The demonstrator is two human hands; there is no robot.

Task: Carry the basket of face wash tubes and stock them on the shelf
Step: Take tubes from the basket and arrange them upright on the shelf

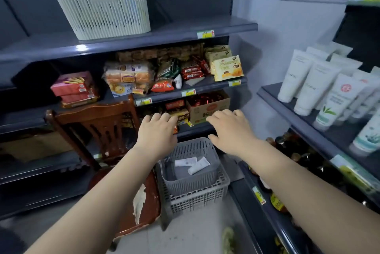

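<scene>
A small grey slotted basket (192,181) sits inside a larger grey crate (197,200) on the floor. Two white face wash tubes (193,164) lie on its bottom. My left hand (157,130) and my right hand (231,130) are stretched out above the basket, palms down, fingers loosely bent, holding nothing. Neither touches the basket. On the right, a dark shelf (273,97) carries several white face wash tubes (314,89) standing in rows.
A worn wooden chair (98,122) stands left of the crate. Snack shelves (185,93) face me, with a cream basket (102,7) on the top shelf. Bottles (287,146) fill the lower right shelf. Bare tiled floor (181,237) lies in front of the crate.
</scene>
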